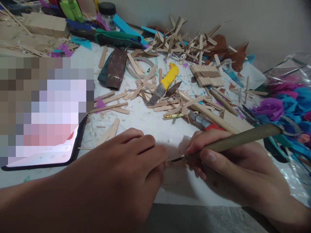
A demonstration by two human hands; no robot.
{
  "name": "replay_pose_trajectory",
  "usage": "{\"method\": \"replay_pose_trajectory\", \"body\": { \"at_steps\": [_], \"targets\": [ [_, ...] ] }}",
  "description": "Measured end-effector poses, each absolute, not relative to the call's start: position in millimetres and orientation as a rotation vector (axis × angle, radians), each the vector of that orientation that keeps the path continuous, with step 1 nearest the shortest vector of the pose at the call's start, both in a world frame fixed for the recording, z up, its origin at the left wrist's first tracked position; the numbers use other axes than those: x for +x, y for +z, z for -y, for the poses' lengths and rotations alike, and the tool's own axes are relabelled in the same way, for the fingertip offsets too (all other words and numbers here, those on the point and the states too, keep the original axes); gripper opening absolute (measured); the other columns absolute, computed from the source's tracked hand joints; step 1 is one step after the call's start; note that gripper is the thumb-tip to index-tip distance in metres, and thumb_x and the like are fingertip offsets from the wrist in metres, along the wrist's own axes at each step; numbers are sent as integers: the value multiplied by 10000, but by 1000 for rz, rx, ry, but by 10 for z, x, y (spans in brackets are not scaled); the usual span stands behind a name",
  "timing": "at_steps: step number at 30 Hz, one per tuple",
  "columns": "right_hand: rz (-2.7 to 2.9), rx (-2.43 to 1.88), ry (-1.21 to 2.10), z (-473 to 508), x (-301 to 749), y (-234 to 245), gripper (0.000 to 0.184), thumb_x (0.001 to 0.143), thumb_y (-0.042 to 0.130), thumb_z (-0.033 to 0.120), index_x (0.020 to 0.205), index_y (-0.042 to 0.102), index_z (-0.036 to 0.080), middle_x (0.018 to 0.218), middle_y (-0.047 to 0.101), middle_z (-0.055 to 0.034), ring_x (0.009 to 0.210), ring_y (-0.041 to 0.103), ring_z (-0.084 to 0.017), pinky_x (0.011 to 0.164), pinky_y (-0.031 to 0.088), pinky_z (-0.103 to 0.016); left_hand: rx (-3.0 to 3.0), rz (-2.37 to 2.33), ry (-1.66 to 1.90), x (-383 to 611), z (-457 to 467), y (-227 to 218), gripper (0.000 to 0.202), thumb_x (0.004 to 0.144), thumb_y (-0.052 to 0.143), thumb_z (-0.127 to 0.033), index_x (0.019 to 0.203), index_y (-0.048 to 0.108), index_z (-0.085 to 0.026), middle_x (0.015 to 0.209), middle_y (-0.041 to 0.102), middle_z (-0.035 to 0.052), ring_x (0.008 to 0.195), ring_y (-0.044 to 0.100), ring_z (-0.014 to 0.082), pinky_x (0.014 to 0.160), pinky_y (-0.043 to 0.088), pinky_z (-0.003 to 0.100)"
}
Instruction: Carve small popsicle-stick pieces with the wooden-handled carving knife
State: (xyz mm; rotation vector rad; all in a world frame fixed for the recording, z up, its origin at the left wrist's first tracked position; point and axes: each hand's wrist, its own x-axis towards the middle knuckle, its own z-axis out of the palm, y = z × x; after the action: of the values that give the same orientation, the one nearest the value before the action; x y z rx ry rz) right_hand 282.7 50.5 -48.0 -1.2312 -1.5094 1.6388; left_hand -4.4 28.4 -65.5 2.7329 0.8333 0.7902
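My right hand (218,155) is closed round a wooden-handled carving tool (243,137), whose thin dark blade points left to a spot between my hands. My left hand (128,165) rests on the white table (155,126) with its fingers curled. Its fingertips pinch a tiny wooden piece (167,161) right at the blade tip; most of that piece is hidden. Both hands sit close to the table's front edge.
A phone (48,155) lies at the left. Many loose ice-cream sticks (179,42) are scattered behind, with a yellow utility knife (165,82), a stacked bundle of sticks (206,75), a dark sheath (115,68) and coloured paper flowers (284,106) at the right.
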Motion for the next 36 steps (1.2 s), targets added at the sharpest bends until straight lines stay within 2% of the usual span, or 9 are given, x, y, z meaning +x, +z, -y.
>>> {"method": "replay_pose_trajectory", "body": {
  "at_steps": [8, 11, 15, 19, 22, 26, 31, 36],
  "targets": [
    [1621, -1285, 1521, -540, 2742, -389, 182, 1035, 888, 485, 1005, 901, 306, 789, 735, -24, 654, 664, -152, 537, 538, -221, 2734, -825, 786, -49, -287, -662, 268, 1129, 593, -82, 1003, 820, -145, 952, 675, 36, 868, 559, 256, 821, 483, 463],
    [1654, -1303, 1428, -534, 2663, -360, 177, 1003, 919, 438, 927, 897, 279, 758, 713, -16, 575, 592, -123, 448, 452, -200, 2723, -837, 778, -24, -277, -661, 268, 1127, 599, -85, 965, 799, -162, 959, 676, 34, 866, 559, 254, 820, 489, 451],
    [1559, -1397, 1328, -454, 2557, -369, 188, 981, 923, 356, 842, 860, 246, 631, 671, 11, 492, 525, -97, 408, 367, -182, 2735, -869, 777, -3, -246, -658, 340, 1103, 545, -31, 924, 800, -166, 919, 676, 45, 847, 565, 255, 828, 504, 442],
    [1489, -1435, 1294, -392, 2527, -432, 280, 988, 925, 436, 810, 842, 237, 556, 645, 14, 438, 498, -97, 364, 277, -191, 2765, -878, 737, -11, -240, -643, 430, 1117, 436, -10, 944, 803, -152, 921, 688, 61, 870, 587, 250, 853, 524, 420],
    [1417, -1434, 1348, -409, 2541, -468, 326, 941, 973, 484, 796, 830, 229, 523, 640, 13, 416, 514, -106, 360, 301, -197, 2753, -856, 718, -14, -265, -637, 352, 1081, 496, 6, 952, 795, -128, 921, 685, 71, 869, 589, 257, 836, 536, 435],
    [1328, -1388, 1546, -462, 2591, -475, 355, 991, 938, 498, 812, 818, 216, 527, 655, -2, 444, 549, -118, 405, 380, -221, 2737, -806, 735, -15, -269, -630, 245, 1032, 602, 2, 924, 785, -122, 918, 674, 69, 858, 580, 264, 805, 521, 462],
    [1225, -1284, 1672, -473, 2666, -486, 197, 1032, 915, 436, 968, 864, 257, 658, 721, -5, 520, 625, -119, 496, 483, -226, 2740, -838, 699, -20, -244, -601, 348, 1092, 518, 15, 981, 819, -119, 948, 699, 67, 887, 603, 258, 835, 511, 445],
    [1413, -1340, 1544, -459, 2665, -442, 244, 1026, 914, 457, 925, 872, 239, 709, 741, -22, 573, 668, -123, 506, 502, -201, 2723, -823, 750, -16, -263, -618, 347, 1104, 530, -3, 934, 805, -129, 940, 697, 68, 868, 592, 260, 822, 514, 451]
  ]
}}
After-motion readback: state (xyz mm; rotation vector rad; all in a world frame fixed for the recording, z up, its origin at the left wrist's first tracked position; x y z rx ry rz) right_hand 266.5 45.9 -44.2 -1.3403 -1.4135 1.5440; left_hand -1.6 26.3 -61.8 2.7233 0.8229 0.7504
